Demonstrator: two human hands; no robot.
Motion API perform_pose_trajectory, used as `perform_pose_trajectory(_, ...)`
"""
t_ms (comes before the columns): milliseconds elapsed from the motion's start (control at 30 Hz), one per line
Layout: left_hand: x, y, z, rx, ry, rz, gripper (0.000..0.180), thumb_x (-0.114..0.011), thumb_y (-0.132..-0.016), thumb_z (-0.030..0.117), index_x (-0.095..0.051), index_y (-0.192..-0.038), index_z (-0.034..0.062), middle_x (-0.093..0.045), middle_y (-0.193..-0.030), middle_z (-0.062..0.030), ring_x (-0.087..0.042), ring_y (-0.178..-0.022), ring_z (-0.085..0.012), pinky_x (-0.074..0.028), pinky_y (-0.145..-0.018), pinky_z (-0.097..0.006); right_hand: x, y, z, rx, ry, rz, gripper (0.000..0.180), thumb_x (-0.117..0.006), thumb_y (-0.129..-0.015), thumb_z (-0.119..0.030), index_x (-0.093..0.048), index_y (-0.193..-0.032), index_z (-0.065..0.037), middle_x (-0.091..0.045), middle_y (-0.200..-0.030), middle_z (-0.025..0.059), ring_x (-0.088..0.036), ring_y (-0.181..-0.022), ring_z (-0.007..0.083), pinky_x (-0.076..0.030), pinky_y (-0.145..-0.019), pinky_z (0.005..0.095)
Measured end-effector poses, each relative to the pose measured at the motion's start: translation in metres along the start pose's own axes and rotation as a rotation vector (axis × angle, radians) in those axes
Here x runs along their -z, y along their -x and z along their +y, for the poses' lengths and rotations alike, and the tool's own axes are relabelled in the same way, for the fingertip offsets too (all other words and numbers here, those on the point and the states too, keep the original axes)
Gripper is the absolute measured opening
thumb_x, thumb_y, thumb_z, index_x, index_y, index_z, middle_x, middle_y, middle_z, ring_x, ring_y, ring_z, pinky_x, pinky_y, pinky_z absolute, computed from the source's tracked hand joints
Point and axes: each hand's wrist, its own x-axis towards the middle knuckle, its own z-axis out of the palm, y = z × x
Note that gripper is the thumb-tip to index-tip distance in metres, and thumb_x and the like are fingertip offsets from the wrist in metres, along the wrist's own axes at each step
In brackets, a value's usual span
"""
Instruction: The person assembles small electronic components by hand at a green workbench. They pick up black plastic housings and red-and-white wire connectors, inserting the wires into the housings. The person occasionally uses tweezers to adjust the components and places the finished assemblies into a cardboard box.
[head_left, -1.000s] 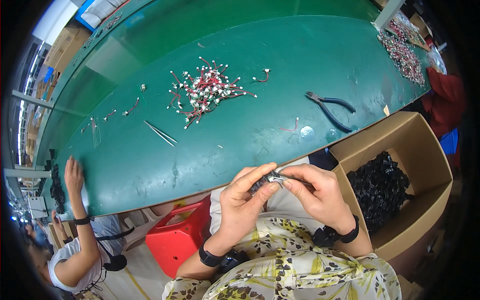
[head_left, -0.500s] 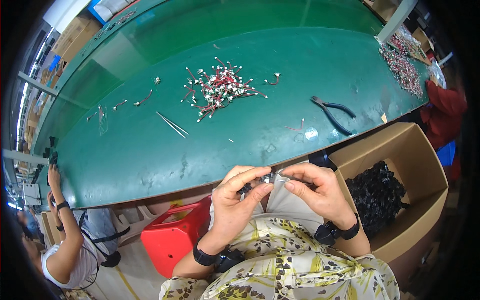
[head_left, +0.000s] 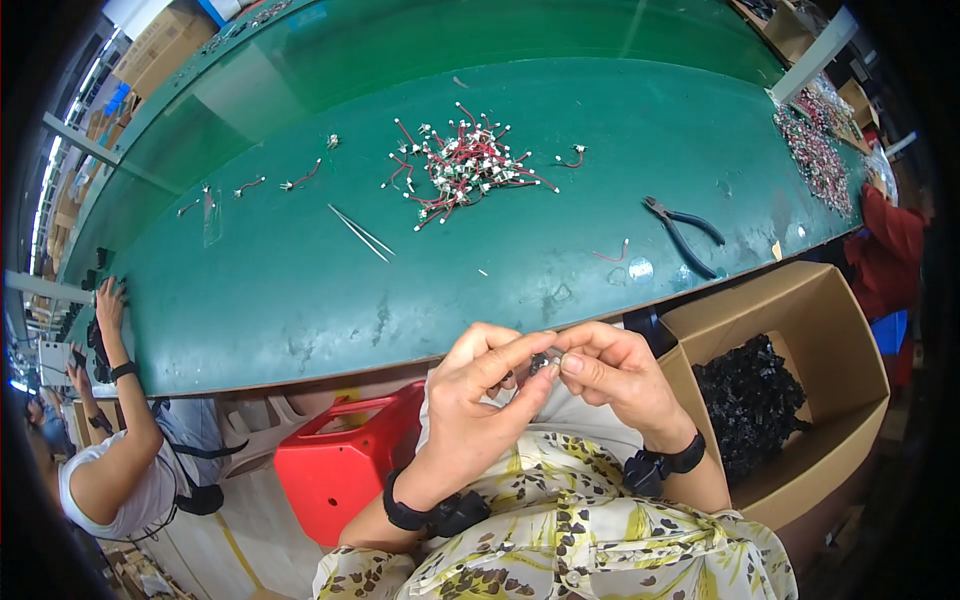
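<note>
Just past the table's front edge, my left hand (head_left: 480, 385) is closed in a pinch on a small black part (head_left: 541, 362) with a pale spot on it. My right hand (head_left: 622, 382) meets it from the other side, thumb and fingers pressed together at the part. Whatever lies between the right fingertips is hidden. Beyond my hands, on the green table (head_left: 440, 300), lies a pile of short red wires with white connectors (head_left: 470, 170). Steel tweezers (head_left: 362, 234) lie left of the pile, and dark-handled cutting pliers (head_left: 690, 238) lie to its right.
A cardboard box (head_left: 838, 330) of black parts (head_left: 750, 405) stands at my right. A red stool (head_left: 345, 480) is on my left. One co-worker (head_left: 130, 450) works at the left table end; a red sleeve (head_left: 888, 240) shows at the right, near more wires (head_left: 815, 160).
My right fingers have come in against the part; the thin silvery tool seen in them earlier no longer shows. My view has shifted slightly. The left co-worker's hands have moved apart.
</note>
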Motion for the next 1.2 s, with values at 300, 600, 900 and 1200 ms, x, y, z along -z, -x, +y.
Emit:
perform_pose_trajectory(300, 0.004, -0.006, -0.001, -0.027, -0.022, -0.056, 0.043, -0.081, -0.073, 0.005, -0.070, -0.114, 0.0090, -0.060, -0.087, -0.0026, -0.054, -0.069, -0.0085, -0.046, -0.059, -0.024, 0.002, -0.005, 0.004, -0.114, -0.221, -0.053, 0.021, -0.058, -0.098, -0.018, -0.063, -0.111, -0.002, -0.058, -0.075, -0.0015, -0.042, -0.058, -0.0003, -0.026, -0.046, 0.0168)
perform_pose_trajectory(600, 0.003, -0.013, -0.009, -0.060, 0.145, -0.093, 0.033, -0.074, -0.081, 0.005, -0.069, -0.114, 0.0051, -0.066, -0.099, -0.0081, -0.053, -0.070, -0.0062, -0.044, -0.059, -0.020, 0.003, 0.003, -0.008, 0.037, 0.056, 0.042, 0.026, -0.064, -0.095, -0.014, -0.061, -0.117, 0.000, -0.065, -0.092, 0.0016, -0.058, -0.080, 0.0046, -0.047, -0.067, 0.0193)
perform_pose_trajectory(900, 0.159, -0.055, -0.023, -0.006, -0.910, 0.659, 0.038, -0.058, -0.098, 0.019, -0.055, -0.132, 0.0012, -0.055, -0.104, -0.0071, -0.049, -0.086, -0.0155, -0.044, -0.076, -0.031, 0.018, 0.014, -0.010, 0.140, 0.208, 0.161, 0.026, -0.066, -0.093, -0.009, -0.062, -0.116, 0.003, -0.067, -0.103, 0.0049, -0.061, -0.095, 0.0091, -0.051, -0.085, 0.0256)
perform_pose_trajectory(1200, 0.038, -0.028, -0.011, 0.555, 1.246, -0.081, 0.056, -0.047, -0.100, 0.028, -0.033, -0.144, -0.0047, -0.059, -0.117, -0.0157, -0.057, -0.095, -0.0219, -0.048, -0.079, -0.030, -0.009, 0.004, -0.024, 0.373, 0.431, 0.240, 0.030, -0.074, -0.082, -0.001, -0.064, -0.110, 0.003, -0.071, -0.100, 0.0089, -0.067, -0.090, 0.0104, -0.056, -0.075, 0.0238)
